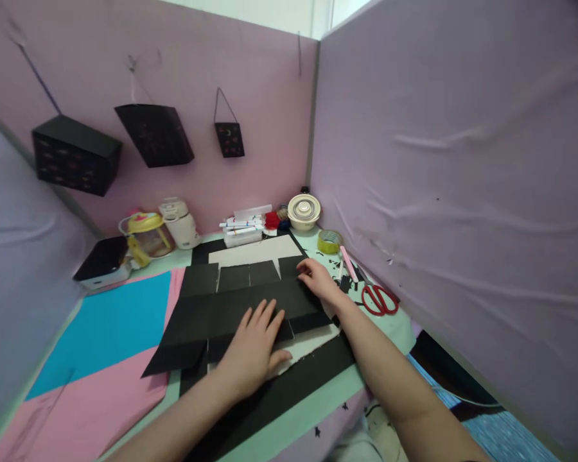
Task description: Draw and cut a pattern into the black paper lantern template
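A black card sheet (250, 298) with cut flaps along its upper and lower edges lies in the middle of the table, scored by fold lines. My left hand (253, 350) rests flat near its lower edge, fingers spread and pressing on the card. At the upper right flap (289, 268) is my right hand (316, 279), its fingers curled in a pinch at the flap's edge. Beneath the card shows a white board (262, 250), which lies on a larger black sheet (298, 391).
Red-handled scissors (379, 299), a pink cutter (349, 264) and a tape roll (329, 242) lie right. Markers (243, 224), bowls (304, 212), a white bottle (180, 222) and a yellow-lidded jar (150, 234) line the back. Blue paper (110, 327) lies left. Black boxes (77, 154) hang above.
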Action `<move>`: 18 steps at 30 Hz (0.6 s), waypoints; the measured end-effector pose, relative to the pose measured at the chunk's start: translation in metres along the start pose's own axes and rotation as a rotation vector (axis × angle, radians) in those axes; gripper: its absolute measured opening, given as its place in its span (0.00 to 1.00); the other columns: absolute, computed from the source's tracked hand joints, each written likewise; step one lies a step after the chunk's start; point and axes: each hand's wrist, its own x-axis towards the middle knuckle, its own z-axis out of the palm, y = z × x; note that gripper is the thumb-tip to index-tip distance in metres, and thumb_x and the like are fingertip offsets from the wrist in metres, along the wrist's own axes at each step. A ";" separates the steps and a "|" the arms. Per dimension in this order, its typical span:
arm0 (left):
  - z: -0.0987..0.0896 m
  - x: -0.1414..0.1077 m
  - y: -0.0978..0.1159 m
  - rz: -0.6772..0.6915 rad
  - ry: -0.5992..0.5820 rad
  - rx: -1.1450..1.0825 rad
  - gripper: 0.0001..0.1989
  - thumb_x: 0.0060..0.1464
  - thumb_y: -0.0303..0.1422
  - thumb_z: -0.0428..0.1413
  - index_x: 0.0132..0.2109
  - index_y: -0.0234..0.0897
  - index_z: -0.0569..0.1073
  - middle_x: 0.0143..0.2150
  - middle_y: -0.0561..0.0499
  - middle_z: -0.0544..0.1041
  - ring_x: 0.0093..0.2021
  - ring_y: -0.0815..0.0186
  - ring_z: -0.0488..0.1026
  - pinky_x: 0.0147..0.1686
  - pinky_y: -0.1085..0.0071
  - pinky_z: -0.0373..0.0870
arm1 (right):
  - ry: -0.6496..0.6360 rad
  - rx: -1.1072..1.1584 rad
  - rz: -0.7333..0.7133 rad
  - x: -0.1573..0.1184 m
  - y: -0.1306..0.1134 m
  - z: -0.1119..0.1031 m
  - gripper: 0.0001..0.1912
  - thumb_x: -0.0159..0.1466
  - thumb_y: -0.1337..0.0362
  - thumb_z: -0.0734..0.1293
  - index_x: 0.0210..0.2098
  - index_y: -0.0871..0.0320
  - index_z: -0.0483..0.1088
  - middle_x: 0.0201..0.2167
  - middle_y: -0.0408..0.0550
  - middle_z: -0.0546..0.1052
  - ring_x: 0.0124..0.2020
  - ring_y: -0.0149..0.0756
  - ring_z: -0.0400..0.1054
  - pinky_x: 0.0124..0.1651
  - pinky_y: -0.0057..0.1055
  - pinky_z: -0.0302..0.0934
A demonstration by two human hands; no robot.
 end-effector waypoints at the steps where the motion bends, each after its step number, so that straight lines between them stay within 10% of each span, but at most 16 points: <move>1: 0.007 0.004 0.003 -0.026 -0.034 0.014 0.36 0.57 0.47 0.55 0.68 0.35 0.59 0.71 0.39 0.51 0.71 0.47 0.46 0.65 0.45 0.48 | -0.051 0.002 0.013 -0.001 -0.003 0.001 0.08 0.57 0.70 0.63 0.36 0.57 0.71 0.33 0.45 0.74 0.34 0.34 0.68 0.41 0.30 0.61; 7: 0.045 0.004 0.011 -0.097 0.033 0.037 0.44 0.51 0.57 0.55 0.68 0.35 0.58 0.71 0.37 0.49 0.71 0.40 0.43 0.64 0.38 0.44 | -0.048 -0.313 0.100 0.000 -0.001 -0.013 0.09 0.66 0.62 0.62 0.36 0.56 0.73 0.35 0.47 0.78 0.38 0.36 0.71 0.43 0.30 0.60; 12: 0.065 0.005 0.007 -0.086 0.210 -0.033 0.46 0.50 0.65 0.48 0.68 0.42 0.58 0.71 0.37 0.50 0.71 0.40 0.42 0.64 0.36 0.39 | 0.199 -0.791 0.492 0.004 0.015 -0.040 0.11 0.66 0.65 0.60 0.43 0.63 0.72 0.42 0.59 0.77 0.43 0.45 0.72 0.45 0.34 0.60; 18: 0.067 0.005 0.008 -0.086 0.285 -0.054 0.45 0.52 0.64 0.46 0.68 0.39 0.58 0.71 0.36 0.53 0.71 0.39 0.43 0.64 0.38 0.37 | 0.122 -1.019 0.745 0.000 0.016 -0.037 0.16 0.67 0.63 0.59 0.49 0.66 0.69 0.42 0.63 0.77 0.42 0.49 0.74 0.42 0.36 0.61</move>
